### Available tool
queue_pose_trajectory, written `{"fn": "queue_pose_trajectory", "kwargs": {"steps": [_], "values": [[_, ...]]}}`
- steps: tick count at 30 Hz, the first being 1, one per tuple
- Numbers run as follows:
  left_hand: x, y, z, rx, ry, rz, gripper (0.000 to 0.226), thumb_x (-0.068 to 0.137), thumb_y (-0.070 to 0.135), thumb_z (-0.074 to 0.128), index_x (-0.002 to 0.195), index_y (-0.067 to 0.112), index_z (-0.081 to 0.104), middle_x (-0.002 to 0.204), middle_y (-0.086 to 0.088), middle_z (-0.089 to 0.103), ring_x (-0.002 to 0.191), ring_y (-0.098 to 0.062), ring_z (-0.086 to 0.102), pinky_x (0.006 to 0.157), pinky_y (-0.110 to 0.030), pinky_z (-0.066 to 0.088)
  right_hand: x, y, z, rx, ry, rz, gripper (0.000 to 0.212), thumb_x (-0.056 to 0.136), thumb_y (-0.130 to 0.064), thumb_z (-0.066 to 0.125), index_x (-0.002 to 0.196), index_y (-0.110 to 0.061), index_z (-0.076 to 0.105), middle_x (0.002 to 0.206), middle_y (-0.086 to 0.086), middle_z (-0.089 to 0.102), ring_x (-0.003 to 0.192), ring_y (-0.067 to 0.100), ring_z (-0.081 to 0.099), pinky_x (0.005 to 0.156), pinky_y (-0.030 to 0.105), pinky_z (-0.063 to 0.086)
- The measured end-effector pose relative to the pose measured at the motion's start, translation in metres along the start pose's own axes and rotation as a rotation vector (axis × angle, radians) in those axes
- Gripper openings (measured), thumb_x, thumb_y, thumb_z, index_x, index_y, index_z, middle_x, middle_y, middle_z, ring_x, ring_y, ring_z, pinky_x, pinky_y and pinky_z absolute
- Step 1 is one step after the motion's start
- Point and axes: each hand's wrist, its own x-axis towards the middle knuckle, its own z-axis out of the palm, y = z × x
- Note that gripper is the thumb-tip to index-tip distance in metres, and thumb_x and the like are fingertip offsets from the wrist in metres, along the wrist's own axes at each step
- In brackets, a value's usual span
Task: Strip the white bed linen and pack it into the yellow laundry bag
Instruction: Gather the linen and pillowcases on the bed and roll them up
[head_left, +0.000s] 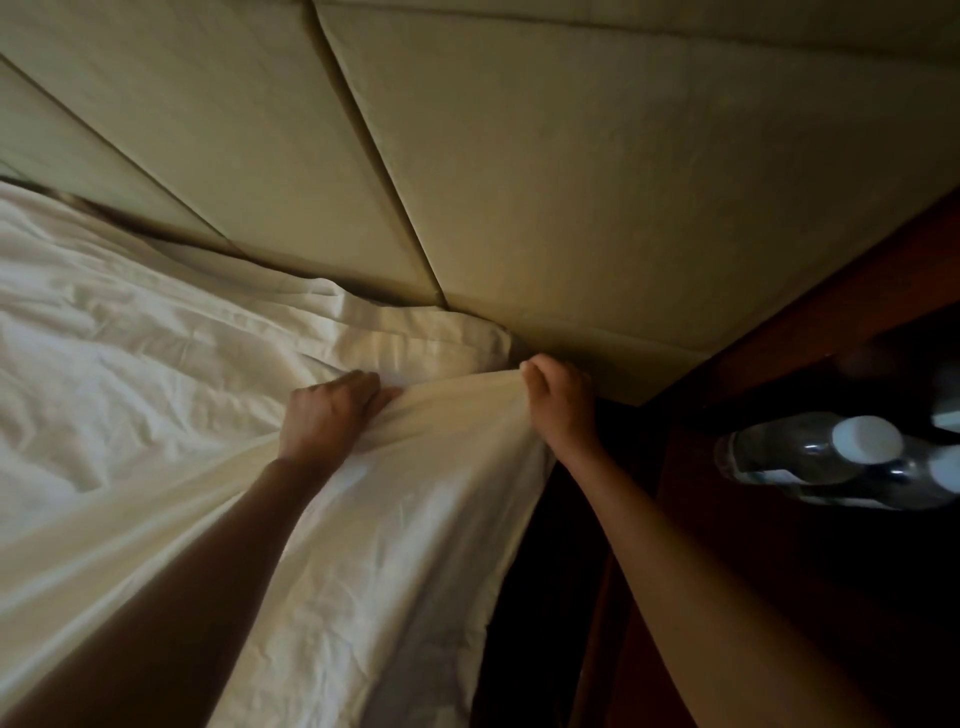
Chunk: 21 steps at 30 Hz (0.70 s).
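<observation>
A white bed sheet (156, 374) covers the mattress and fills the left and lower middle of the head view. At the bed's top right corner, close to the headboard, both hands grip the sheet. My left hand (332, 415) bunches a fold of it in curled fingers. My right hand (558, 397) pinches the sheet's edge a little to the right, and the cloth is pulled taut between the two hands. Under the lifted edge a second white layer (415, 343) shows. The yellow laundry bag is not in view.
A padded beige headboard (519, 156) fills the top of the view. A dark wooden bedside table (779, 519) stands at the right, with plastic water bottles (841, 462) with white caps on it. A dark gap (545, 571) runs between bed and table.
</observation>
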Motion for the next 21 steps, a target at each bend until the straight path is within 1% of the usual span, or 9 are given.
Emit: {"fn": "queue_pose_trajectory", "kwargs": {"steps": [3,7,10,11,13,16,17,19,21], "values": [[0.029,-0.003,-0.014,-0.016,0.073,-0.012,0.057,0.097,0.056,0.041,0.061,0.013,0.051,0.057,-0.007,0.055,0.045,-0.033,0.057,0.045,-0.029,0.038,0.004,0.0,-0.013,0.104,0.039,0.071,0.029,0.104,-0.025,0.045,0.078,-0.016,0.055,0.078,0.003,0.059,0.074,0.021,0.055,0.068,0.031,0.036],[0.062,-0.002,-0.024,-0.032,0.093,0.036,0.051,0.092,0.049,0.048,0.06,0.01,0.051,0.058,-0.01,0.056,0.047,-0.036,0.058,0.045,-0.034,0.043,0.001,0.007,-0.017,0.074,0.17,0.025,0.047,0.101,-0.045,0.035,0.085,-0.013,0.065,0.083,0.009,0.068,0.079,0.03,0.063,0.075,0.044,0.049],[0.075,0.012,-0.019,-0.07,0.102,0.077,0.049,0.092,0.048,0.049,0.061,0.011,0.053,0.059,-0.009,0.056,0.046,-0.035,0.057,0.045,-0.03,0.039,-0.005,0.018,-0.022,0.041,0.172,0.043,0.043,0.105,-0.035,0.042,0.086,-0.005,0.067,0.086,0.014,0.068,0.084,0.034,0.063,0.081,0.04,0.045],[0.076,0.016,-0.014,-0.064,0.099,0.098,0.048,0.092,0.048,0.048,0.061,0.012,0.053,0.059,-0.008,0.056,0.046,-0.033,0.057,0.045,-0.029,0.037,-0.006,0.022,-0.022,0.002,0.173,0.053,0.045,0.105,-0.037,0.04,0.089,-0.005,0.068,0.089,0.015,0.069,0.087,0.035,0.063,0.087,0.043,0.046],[0.076,0.02,-0.005,-0.028,0.077,0.104,0.048,0.092,0.05,0.045,0.061,0.014,0.054,0.06,-0.005,0.057,0.048,-0.031,0.059,0.045,-0.026,0.034,-0.006,0.027,-0.02,-0.138,0.138,0.109,0.049,0.106,-0.039,0.036,0.099,-0.007,0.071,0.101,0.016,0.071,0.1,0.036,0.062,0.102,0.048,0.038],[0.068,0.02,0.008,0.016,0.005,0.013,0.052,0.094,0.055,0.04,0.067,0.015,0.059,0.067,-0.004,0.06,0.06,-0.031,0.062,0.051,-0.027,0.029,0.0,0.028,-0.013,-0.242,0.012,0.161,0.044,0.108,-0.035,0.034,0.115,-0.01,0.07,0.119,0.015,0.068,0.119,0.035,0.055,0.112,0.043,0.023],[0.066,0.019,0.011,0.03,-0.023,-0.018,0.053,0.094,0.057,0.039,0.07,0.015,0.061,0.07,-0.005,0.061,0.064,-0.031,0.063,0.052,-0.027,0.028,0.0,0.025,-0.01,-0.243,-0.035,0.133,0.048,0.108,-0.038,0.031,0.112,-0.01,0.07,0.119,0.014,0.067,0.118,0.035,0.055,0.11,0.043,0.024],[0.058,0.016,0.013,0.045,-0.047,-0.043,0.055,0.095,0.058,0.04,0.074,0.013,0.064,0.074,-0.006,0.061,0.069,-0.031,0.063,0.052,-0.028,0.028,-0.002,0.017,-0.001,-0.158,-0.106,0.04,0.057,0.102,-0.049,0.027,0.097,-0.01,0.069,0.103,0.012,0.069,0.103,0.032,0.06,0.097,0.042,0.037],[0.046,0.013,0.01,0.014,-0.058,-0.065,0.047,0.097,0.052,0.049,0.08,0.012,0.067,0.078,-0.007,0.062,0.075,-0.032,0.064,0.056,-0.029,0.03,-0.007,0.004,0.01,0.073,-0.199,0.026,0.052,0.098,-0.05,0.033,0.095,-0.01,0.067,0.092,0.008,0.067,0.089,0.027,0.062,0.082,0.039,0.045]]}}
